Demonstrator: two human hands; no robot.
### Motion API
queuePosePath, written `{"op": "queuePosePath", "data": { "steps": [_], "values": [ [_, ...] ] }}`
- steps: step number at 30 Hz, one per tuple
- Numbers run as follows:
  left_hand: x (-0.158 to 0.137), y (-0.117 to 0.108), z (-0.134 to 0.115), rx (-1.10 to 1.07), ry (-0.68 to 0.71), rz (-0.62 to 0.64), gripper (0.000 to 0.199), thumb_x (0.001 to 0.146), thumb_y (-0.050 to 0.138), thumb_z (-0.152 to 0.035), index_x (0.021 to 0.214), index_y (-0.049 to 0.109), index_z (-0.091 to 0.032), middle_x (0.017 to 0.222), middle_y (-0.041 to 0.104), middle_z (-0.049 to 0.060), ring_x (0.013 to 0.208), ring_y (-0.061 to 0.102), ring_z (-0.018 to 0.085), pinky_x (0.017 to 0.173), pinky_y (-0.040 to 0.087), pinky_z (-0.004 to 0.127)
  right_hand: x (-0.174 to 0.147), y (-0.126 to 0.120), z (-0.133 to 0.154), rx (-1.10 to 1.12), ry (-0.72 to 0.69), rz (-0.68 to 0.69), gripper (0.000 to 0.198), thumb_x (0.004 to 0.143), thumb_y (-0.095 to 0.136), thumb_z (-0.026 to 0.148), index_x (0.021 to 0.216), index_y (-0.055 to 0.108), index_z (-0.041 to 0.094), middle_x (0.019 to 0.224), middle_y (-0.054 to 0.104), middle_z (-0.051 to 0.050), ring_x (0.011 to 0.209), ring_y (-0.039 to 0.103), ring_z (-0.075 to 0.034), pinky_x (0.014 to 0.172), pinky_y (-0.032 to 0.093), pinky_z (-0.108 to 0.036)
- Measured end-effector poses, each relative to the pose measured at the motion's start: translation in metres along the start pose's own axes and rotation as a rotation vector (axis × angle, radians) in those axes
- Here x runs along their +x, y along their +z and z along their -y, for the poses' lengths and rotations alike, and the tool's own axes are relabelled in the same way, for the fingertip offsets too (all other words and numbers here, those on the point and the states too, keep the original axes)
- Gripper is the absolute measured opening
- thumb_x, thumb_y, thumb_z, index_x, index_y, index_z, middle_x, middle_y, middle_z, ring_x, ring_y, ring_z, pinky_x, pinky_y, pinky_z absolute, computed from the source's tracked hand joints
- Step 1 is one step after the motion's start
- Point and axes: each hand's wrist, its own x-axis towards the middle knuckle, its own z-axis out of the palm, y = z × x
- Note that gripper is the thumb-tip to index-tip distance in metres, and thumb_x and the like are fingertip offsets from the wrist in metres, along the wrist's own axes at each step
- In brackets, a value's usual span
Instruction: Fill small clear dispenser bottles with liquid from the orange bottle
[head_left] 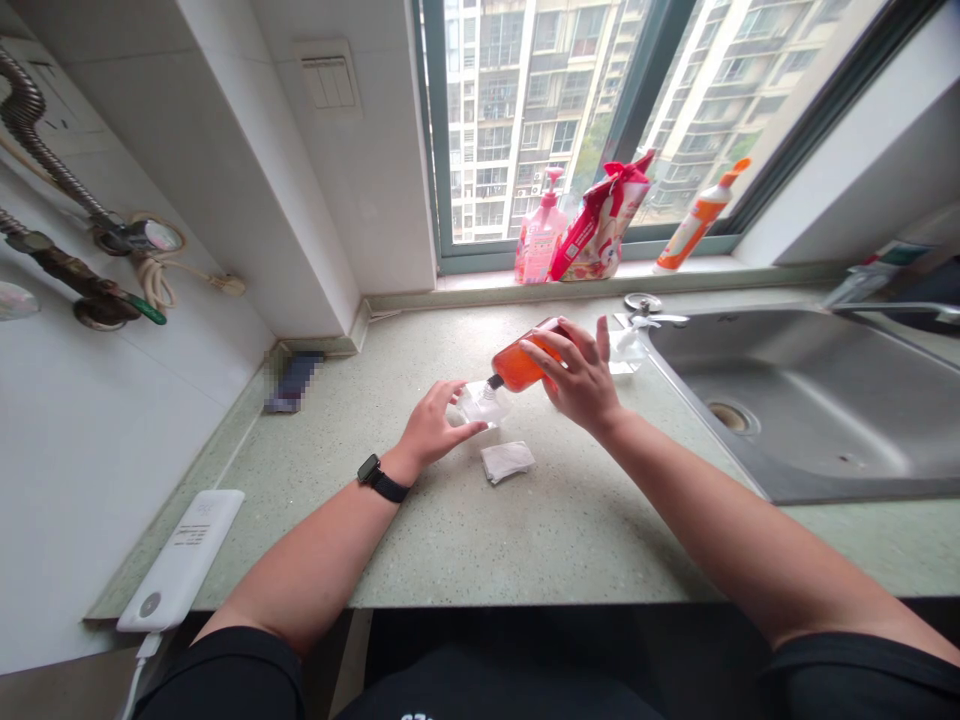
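My right hand (pixel 577 375) grips an orange-red bottle (pixel 517 366), tipped so that its dark mouth points down to the left. That mouth is right at the ribbed neck of a small clear plastic container (pixel 487 408); whether liquid is flowing I cannot tell. Around the container's left side curves my left hand (pixel 439 425), thumb in front and fingers behind, steadying it on the counter. Just in front of the container lies a folded white tissue (pixel 507 461).
A green speckled counter (pixel 420 550) runs to a steel sink (pixel 825 350) on the right. On the sill stand a pink pump bottle (pixel 538 240), a red bag (pixel 600 225) and an orange-white bottle (pixel 697 225). A white power bank (pixel 184 560) lies left, near a blurred dark object (pixel 294 382).
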Motion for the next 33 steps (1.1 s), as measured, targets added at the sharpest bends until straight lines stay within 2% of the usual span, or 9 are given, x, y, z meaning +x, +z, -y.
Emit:
{"op": "queuePosePath", "data": {
  "steps": [13, 23, 33],
  "values": [
    [0.0005, -0.0002, -0.0007, -0.005, -0.001, 0.0, 0.069, 0.085, 0.086, -0.056, 0.141, 0.059, -0.024, 0.126, 0.068, 0.01, 0.107, 0.07, 0.028, 0.096, 0.059, 0.046, 0.0057, -0.0022, -0.0006, -0.006, -0.034, -0.008, 0.088, 0.095, 0.063, 0.009, 0.165, 0.032, 0.051, 0.149, 0.065, 0.002, 0.148, 0.051, -0.033, 0.135, 0.012, -0.074],
    [0.0004, 0.0001, -0.0004, -0.004, -0.01, 0.002, 0.069, 0.085, 0.087, -0.053, 0.14, 0.059, -0.025, 0.127, 0.068, 0.01, 0.108, 0.07, 0.028, 0.097, 0.059, 0.047, 0.0065, -0.0031, -0.0003, -0.013, -0.043, -0.016, 0.094, 0.094, 0.063, 0.008, 0.168, 0.025, 0.052, 0.148, 0.066, 0.001, 0.146, 0.053, -0.034, 0.134, 0.014, -0.075],
    [-0.0005, 0.0, -0.0006, 0.013, 0.0, -0.003, 0.069, 0.085, 0.086, -0.054, 0.141, 0.059, -0.025, 0.126, 0.068, 0.01, 0.107, 0.071, 0.028, 0.095, 0.059, 0.046, 0.0083, -0.0044, -0.0007, -0.011, -0.062, -0.031, 0.089, 0.091, 0.065, 0.006, 0.164, 0.035, 0.048, 0.147, 0.066, 0.0, 0.146, 0.052, -0.033, 0.133, 0.018, -0.075]
  ]
}}
